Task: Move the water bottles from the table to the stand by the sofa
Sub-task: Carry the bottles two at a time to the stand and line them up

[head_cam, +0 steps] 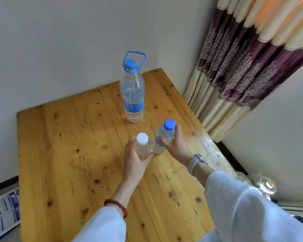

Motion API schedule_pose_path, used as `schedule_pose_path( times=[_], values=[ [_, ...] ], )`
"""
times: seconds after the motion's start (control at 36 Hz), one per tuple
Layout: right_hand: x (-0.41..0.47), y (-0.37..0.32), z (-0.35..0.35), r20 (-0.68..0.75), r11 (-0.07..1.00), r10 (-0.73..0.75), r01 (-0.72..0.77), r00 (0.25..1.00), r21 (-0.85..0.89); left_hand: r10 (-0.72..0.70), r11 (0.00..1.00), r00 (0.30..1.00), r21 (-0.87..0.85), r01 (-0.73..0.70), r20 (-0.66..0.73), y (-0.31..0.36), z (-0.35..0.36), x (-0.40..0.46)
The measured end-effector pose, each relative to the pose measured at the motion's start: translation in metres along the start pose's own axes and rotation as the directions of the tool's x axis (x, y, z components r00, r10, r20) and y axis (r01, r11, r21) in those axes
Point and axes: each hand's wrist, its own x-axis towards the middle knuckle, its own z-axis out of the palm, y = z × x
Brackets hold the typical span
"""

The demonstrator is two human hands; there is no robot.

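Note:
Two small clear water bottles stand side by side near the middle of the wooden table [68, 154]. My left hand [135, 159] is wrapped around the white-capped bottle [143, 142]. The blue-capped bottle [164, 133] is gripped by my right hand [175, 142], thumb in front and fingers behind. Whether either bottle is off the tabletop I cannot tell. Farther back stands a tall bottle [133, 95] with a blue label, blue cap and blue carry handle, untouched. The stand and the sofa are out of view.
The table sits against a white wall, in a corner. A purple and cream curtain [243, 67] hangs at the right. A printed cardboard box [3, 212] lies on the floor at the left. Shiny metal furniture [262, 187] shows at lower right.

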Motion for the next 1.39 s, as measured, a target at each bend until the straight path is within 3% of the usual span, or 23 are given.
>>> schedule_pose_path(
  times=[0.11,0.33,0.44,0.58,0.75,0.86,0.89,1.0,1.11,1.19,1.31,1.39],
  values=[
    [-0.006,0.009,-0.008,-0.025,0.999,0.002,-0.001,1.0,0.033,0.056,0.997,0.998,0.05,-0.058,0.041,-0.001,0.002,0.013],
    [-0.074,0.038,-0.046,-0.241,0.988,0.096,-0.063,0.966,0.142,0.052,0.988,0.979,0.131,-0.079,0.198,0.025,0.017,0.0],
    [-0.143,0.052,-0.086,-0.431,0.993,0.11,-0.08,0.896,0.089,0.116,0.983,0.926,0.095,-0.16,0.358,0.055,0.048,-0.034],
    [-0.256,0.08,-0.144,-0.562,0.967,0.228,-0.116,0.795,0.228,0.22,0.945,0.797,0.079,-0.317,0.562,0.11,0.106,-0.113],
    [-0.436,0.117,-0.199,-0.756,0.956,0.295,-0.19,0.584,0.225,0.407,0.849,0.519,-0.102,-0.518,0.752,0.172,0.173,-0.265],
    [-0.571,0.146,-0.215,-0.848,0.927,0.359,-0.256,0.39,0.275,0.475,0.797,0.315,-0.251,-0.549,0.821,0.202,0.21,-0.393],
    [-0.584,0.148,-0.216,-0.857,0.923,0.365,-0.263,0.363,0.282,0.457,0.806,0.291,-0.252,-0.536,0.841,0.204,0.213,-0.406],
    [-0.719,0.162,-0.219,-0.918,0.886,0.387,-0.308,0.081,0.347,0.498,0.762,0.059,-0.404,-0.506,0.865,0.222,0.238,-0.538],
    [-0.856,0.169,-0.207,-0.866,0.826,0.446,-0.27,-0.226,0.495,0.489,0.722,-0.252,-0.549,-0.42,0.835,0.242,0.25,-0.682],
    [-0.939,0.171,-0.193,-0.827,0.812,0.404,-0.263,-0.391,0.521,0.465,0.693,-0.423,-0.617,-0.373,0.778,0.249,0.258,-0.777],
    [-1.036,0.182,-0.174,-0.739,0.786,0.316,-0.272,-0.595,0.556,0.42,0.635,-0.606,-0.696,-0.336,0.676,0.254,0.267,-0.902],
    [-1.109,0.198,-0.164,-0.647,0.741,0.288,-0.264,-0.706,0.618,0.4,0.596,-0.698,-0.747,-0.294,0.594,0.256,0.27,-0.996]
  ],
)
